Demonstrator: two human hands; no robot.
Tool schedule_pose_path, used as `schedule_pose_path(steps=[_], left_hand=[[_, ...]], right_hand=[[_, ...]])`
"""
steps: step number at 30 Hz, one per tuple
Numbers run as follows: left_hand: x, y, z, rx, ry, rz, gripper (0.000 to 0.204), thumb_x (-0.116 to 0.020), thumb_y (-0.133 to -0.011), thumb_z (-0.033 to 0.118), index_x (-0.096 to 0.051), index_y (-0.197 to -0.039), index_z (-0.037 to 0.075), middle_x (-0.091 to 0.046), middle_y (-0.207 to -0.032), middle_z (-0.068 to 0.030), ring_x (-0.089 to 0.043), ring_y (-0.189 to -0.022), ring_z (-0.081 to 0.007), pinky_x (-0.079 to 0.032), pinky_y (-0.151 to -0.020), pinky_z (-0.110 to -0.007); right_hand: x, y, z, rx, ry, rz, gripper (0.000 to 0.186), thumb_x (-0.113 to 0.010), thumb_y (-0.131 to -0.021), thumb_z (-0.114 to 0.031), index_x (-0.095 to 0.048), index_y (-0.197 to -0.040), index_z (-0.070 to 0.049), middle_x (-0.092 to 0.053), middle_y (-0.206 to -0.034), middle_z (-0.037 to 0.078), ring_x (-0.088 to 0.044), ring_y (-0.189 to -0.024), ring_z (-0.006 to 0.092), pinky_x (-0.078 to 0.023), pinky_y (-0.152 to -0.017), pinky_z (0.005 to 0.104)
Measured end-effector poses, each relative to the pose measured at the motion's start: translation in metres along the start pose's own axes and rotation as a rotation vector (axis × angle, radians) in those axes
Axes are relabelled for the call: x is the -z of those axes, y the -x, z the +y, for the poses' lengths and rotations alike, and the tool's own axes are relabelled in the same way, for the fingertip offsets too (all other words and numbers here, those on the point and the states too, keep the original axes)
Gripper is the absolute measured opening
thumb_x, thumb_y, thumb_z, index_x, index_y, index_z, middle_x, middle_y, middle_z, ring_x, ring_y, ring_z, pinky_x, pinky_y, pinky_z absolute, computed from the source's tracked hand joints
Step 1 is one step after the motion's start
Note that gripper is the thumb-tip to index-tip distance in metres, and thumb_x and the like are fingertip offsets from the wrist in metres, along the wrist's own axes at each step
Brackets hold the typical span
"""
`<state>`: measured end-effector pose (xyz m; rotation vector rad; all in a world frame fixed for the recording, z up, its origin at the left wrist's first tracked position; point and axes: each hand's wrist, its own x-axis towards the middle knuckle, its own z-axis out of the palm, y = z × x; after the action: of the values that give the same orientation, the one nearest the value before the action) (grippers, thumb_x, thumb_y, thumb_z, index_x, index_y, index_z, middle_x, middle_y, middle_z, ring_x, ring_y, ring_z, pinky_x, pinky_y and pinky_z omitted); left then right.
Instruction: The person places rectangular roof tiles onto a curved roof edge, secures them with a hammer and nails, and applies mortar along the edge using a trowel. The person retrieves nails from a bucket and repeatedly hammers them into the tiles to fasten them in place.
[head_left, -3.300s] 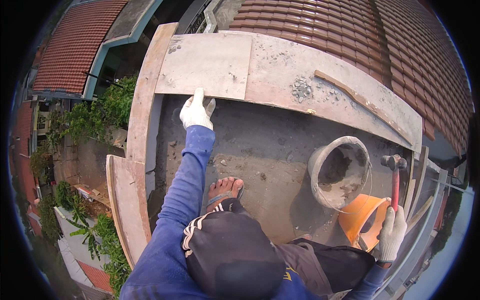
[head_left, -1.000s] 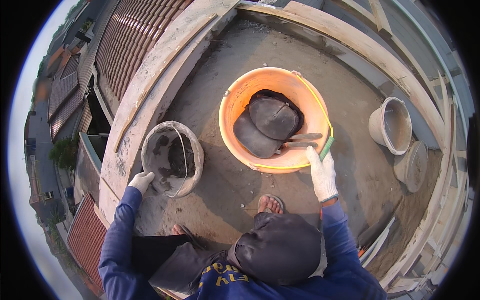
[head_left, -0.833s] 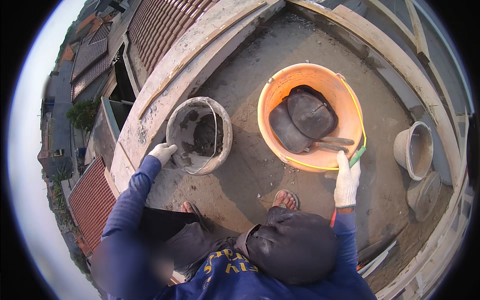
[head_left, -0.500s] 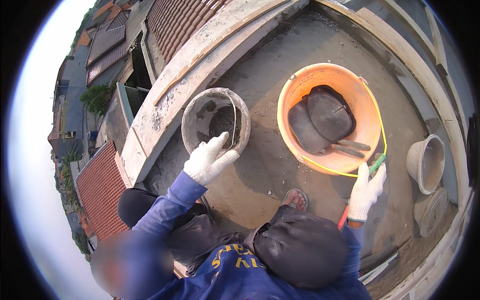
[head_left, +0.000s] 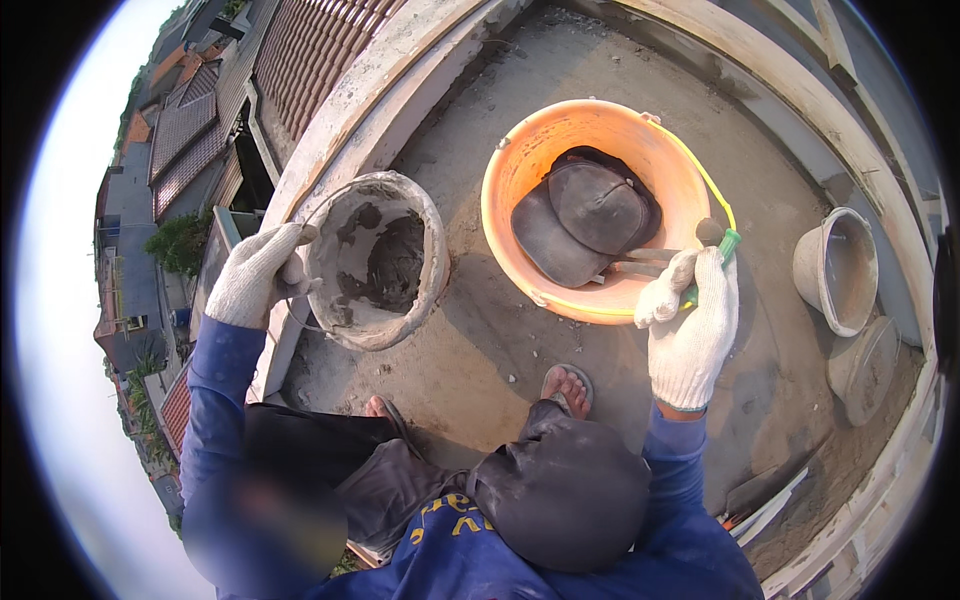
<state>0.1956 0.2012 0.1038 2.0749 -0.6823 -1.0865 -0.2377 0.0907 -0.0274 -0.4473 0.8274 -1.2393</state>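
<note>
The cement-smeared grey bucket [head_left: 425, 300] stands on my left with wet grey mortar [head_left: 395, 265] inside. At its left side my left hand [head_left: 262, 270], in a white knit glove, is closed on its thin wire handle. Right of it stands a larger orange bucket [head_left: 500, 225], holding a dark cap [head_left: 590, 210] and tools whose handles [head_left: 645, 262] stick out toward me. My right hand [head_left: 692, 320], gloved too, is closed round the green grip [head_left: 730, 243] of that bucket's yellow handle at the near right rim. Its fingers partly hide the grip.
A pale, dirty bucket [head_left: 835, 275] sits at the right, with a round grey slab-like piece [head_left: 862, 370] beside it. A low concrete wall [head_left: 400, 105] runs along the left, tiled roofs [head_left: 315, 60] beyond. Wooden beams [head_left: 800, 95] edge the right. My feet [head_left: 567, 390] rest on the dusty concrete.
My left hand has gone left and drawn the grey bucket's handle from across the mouth to its left side. My right hand has shifted left, wrapping the green grip. The view has moved slightly.
</note>
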Motion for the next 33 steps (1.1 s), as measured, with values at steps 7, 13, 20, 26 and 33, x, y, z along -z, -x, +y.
schedule_pose_path(steps=[7, 13, 20, 26, 33], left_hand=[[0.010, -0.008, 0.027, 0.046, -0.172, -0.040, 0.039, -0.066, -0.114, 0.032, -0.077, -0.122, -0.005, -0.063, -0.074, 0.0000, -0.063, -0.066, -0.0113, -0.060, -0.068, -0.032], [-0.033, -0.028, 0.040, -0.204, -0.496, -0.174, 0.039, -0.067, -0.112, 0.031, -0.079, -0.112, -0.005, -0.065, -0.071, -0.0017, -0.063, -0.065, -0.0108, -0.055, -0.067, -0.030], [-0.041, -0.047, 0.037, -0.448, -0.617, -0.238, 0.041, -0.063, -0.112, 0.031, -0.078, -0.096, -0.004, -0.057, -0.063, 0.0013, -0.052, -0.060, -0.0065, -0.047, -0.068, -0.027], [-0.124, -0.052, 0.095, -0.672, -0.717, -0.406, 0.027, -0.071, -0.104, 0.018, -0.078, -0.098, -0.007, -0.061, -0.073, 0.0009, -0.053, -0.063, -0.0057, -0.043, -0.061, -0.027], [-0.259, -0.050, 0.137, -0.781, -0.764, -0.743, 0.024, -0.071, -0.105, 0.017, -0.078, -0.101, -0.005, -0.062, -0.075, 0.0007, -0.054, -0.059, -0.0049, -0.043, -0.055, -0.026]], right_hand=[[-0.025, -0.009, -0.008, -0.207, -0.332, -0.114, 0.032, -0.053, -0.120, -0.038, -0.063, -0.136, -0.012, -0.053, -0.075, -0.002, -0.044, -0.046, 0.0095, -0.037, -0.040, 0.0270], [-0.060, -0.006, -0.053, -0.042, -0.284, -0.122, 0.033, -0.058, -0.118, -0.042, -0.066, -0.111, -0.011, -0.060, -0.075, 0.003, -0.054, -0.049, 0.0130, -0.042, -0.042, 0.0290], [-0.008, 0.077, -0.153, 0.259, 0.075, 0.128, 0.040, -0.051, -0.119, -0.037, -0.068, -0.136, -0.005, -0.065, -0.080, 0.005, -0.049, -0.043, 0.0117, -0.039, -0.038, 0.0276], [0.054, 0.121, -0.202, 0.397, 0.661, 0.326, 0.038, -0.054, -0.118, -0.037, -0.071, -0.125, -0.005, -0.058, -0.075, 0.000, -0.040, -0.046, 0.0057, -0.029, -0.042, 0.0261], [0.170, 0.133, -0.239, 0.237, 1.069, 0.487, 0.034, -0.063, -0.113, -0.036, -0.075, -0.128, -0.009, -0.067, -0.083, 0.000, -0.056, -0.062, 0.0058, -0.044, -0.053, 0.0244]])
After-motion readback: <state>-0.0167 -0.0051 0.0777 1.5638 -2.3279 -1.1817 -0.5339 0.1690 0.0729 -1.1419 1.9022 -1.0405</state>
